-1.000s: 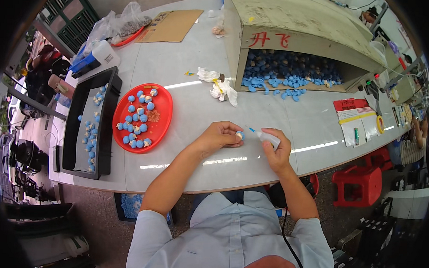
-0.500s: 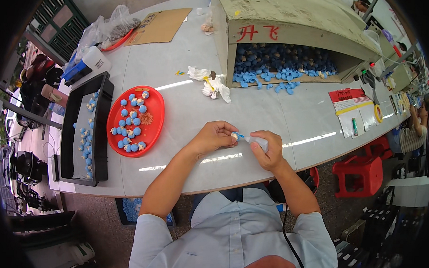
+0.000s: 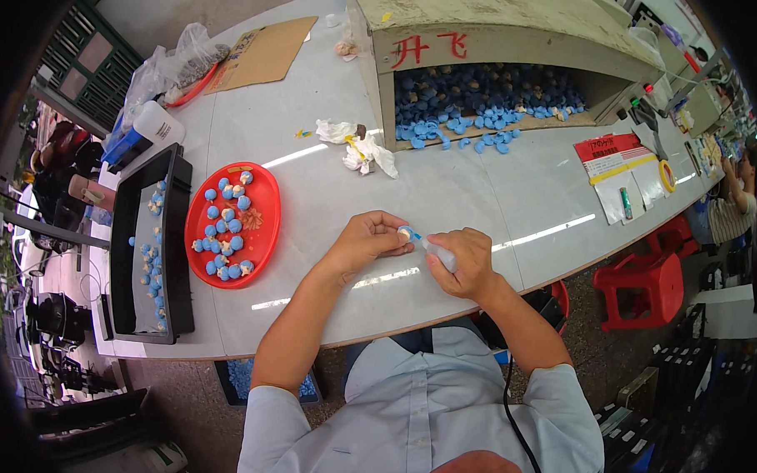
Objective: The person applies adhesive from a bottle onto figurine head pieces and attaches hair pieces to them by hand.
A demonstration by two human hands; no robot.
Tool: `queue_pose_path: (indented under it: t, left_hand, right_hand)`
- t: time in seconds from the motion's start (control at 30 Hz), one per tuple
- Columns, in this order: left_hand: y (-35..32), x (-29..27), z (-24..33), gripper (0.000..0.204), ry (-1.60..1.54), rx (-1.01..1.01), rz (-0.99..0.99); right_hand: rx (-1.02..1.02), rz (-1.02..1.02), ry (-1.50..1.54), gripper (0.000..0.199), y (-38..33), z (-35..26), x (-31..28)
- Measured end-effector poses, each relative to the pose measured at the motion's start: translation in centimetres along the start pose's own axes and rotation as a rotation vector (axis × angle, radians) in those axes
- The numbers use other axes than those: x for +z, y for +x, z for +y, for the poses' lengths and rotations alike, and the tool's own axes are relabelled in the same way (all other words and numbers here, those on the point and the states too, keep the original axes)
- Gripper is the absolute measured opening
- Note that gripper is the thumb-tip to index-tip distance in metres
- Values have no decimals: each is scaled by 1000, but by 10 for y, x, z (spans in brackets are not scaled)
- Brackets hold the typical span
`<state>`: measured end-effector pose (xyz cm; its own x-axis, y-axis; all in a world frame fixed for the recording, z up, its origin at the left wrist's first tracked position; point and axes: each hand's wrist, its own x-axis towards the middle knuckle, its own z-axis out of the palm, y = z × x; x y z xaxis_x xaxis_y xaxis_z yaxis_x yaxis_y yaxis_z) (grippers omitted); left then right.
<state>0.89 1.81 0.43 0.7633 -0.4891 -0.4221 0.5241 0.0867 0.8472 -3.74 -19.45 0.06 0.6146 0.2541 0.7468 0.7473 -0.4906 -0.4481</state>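
My left hand (image 3: 363,246) pinches a small blue-and-cream round piece (image 3: 405,234) between thumb and fingers above the table. Wrapped in my right hand (image 3: 471,261) is a small whitish squeeze bottle (image 3: 442,256), its narrow blue tip pointing at the piece. I cannot tell whether tip and piece touch. Left of my hands, a red round plate (image 3: 266,224) carries several similar blue-and-cream balls (image 3: 222,226). More of these balls lie along the black tray (image 3: 183,230) at the far left.
A big greenish box (image 3: 502,28) with an open front stands at the back, holding many blue pieces (image 3: 474,115). Crumpled tissue (image 3: 366,154) lies before it. At right are a red-and-white packet (image 3: 614,165), yellow tape (image 3: 666,176) and a red stool (image 3: 639,291). A person (image 3: 734,203) sits far right.
My right hand has turned slightly around the bottle, and its knuckles now face up more. The left hand still pinches the round piece. The whole view has shifted a little.
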Motion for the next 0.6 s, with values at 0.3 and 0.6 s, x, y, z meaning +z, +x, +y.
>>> queue_pose_path:
  t: [0.3, 0.6]
  left_hand:
    - [0, 2, 2, 23, 0, 5, 11]
    - [0, 1, 0, 24, 25, 0, 22]
  right_hand:
    - [-40, 0, -48, 25, -1, -1, 1]
    - [-41, 18, -47, 24, -3, 2, 3]
